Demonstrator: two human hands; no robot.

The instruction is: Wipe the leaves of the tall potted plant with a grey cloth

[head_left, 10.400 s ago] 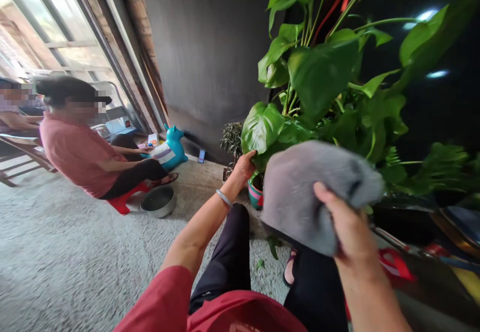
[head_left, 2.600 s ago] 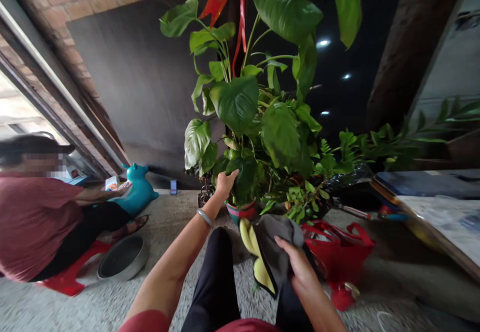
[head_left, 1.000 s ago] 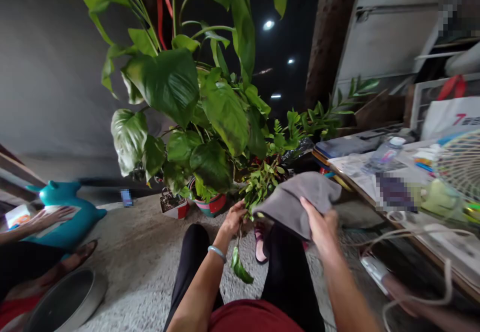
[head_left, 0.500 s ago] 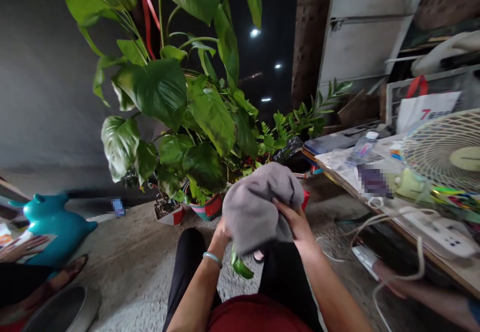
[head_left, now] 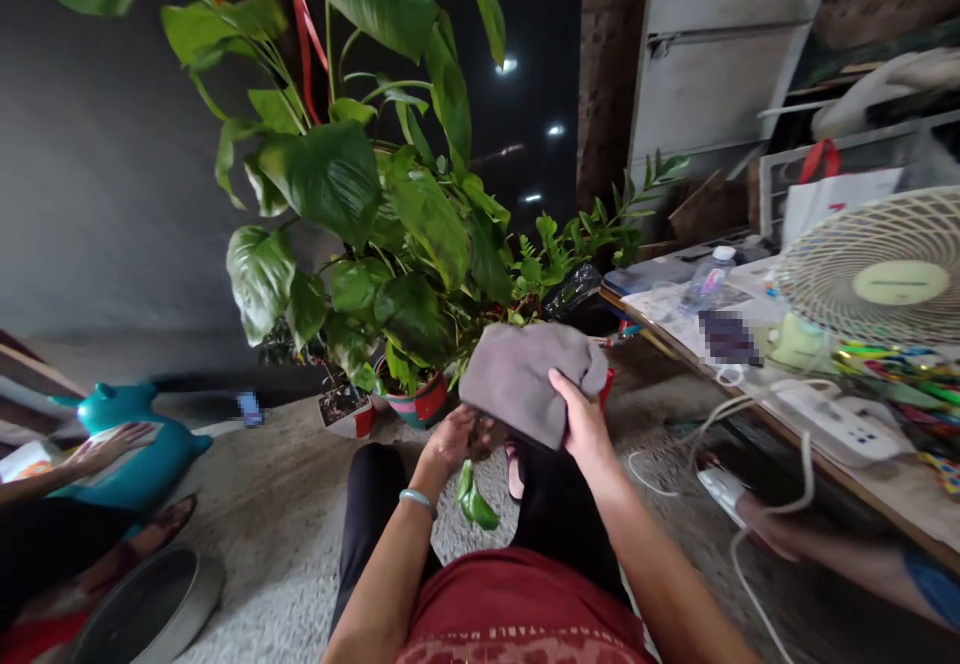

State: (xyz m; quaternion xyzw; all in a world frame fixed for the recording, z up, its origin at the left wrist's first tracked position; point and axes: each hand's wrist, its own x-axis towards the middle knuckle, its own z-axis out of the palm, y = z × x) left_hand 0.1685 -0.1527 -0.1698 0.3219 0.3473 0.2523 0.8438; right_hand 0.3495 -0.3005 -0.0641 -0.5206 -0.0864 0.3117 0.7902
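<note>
Our right hand (head_left: pixel 585 419) is clamped on the right-hand part of a folded, soft grey cloth with a dark edge (head_left: pixel 517 374), thumb on top. Cloth is off the ground, in front of our knees and just below the foliage.

Our left hand (head_left: pixel 454 439), pale ring-shaped bangle (head_left: pixel 418 500) on the wrist, is at the cloth's lower left edge, fingers part-curled and blurred. Can't tell if it grips anything. Glossy green leaf (head_left: pixel 476 500) shows just below those fingers; can't tell if we're holding it.

Ahead of us: tall plant with broad green leaves (head_left: pixel 322 179), over a round green-and-red pot (head_left: pixel 421 404). Small white-and-red square pot with dark soil (head_left: pixel 349 416) is just left of it.

To our right: white-topped table (head_left: pixel 660 306) with a round cream wire fan (head_left: pixel 900 284), clear plastic bottle (head_left: pixel 709 282) and white power strip (head_left: pixel 840 419). To our left: a co-worker's hand (head_left: pixel 112 447) rests on a teal animal-shaped toy (head_left: pixel 169 434); round grey basin (head_left: pixel 208 589) sits nearer us.
</note>
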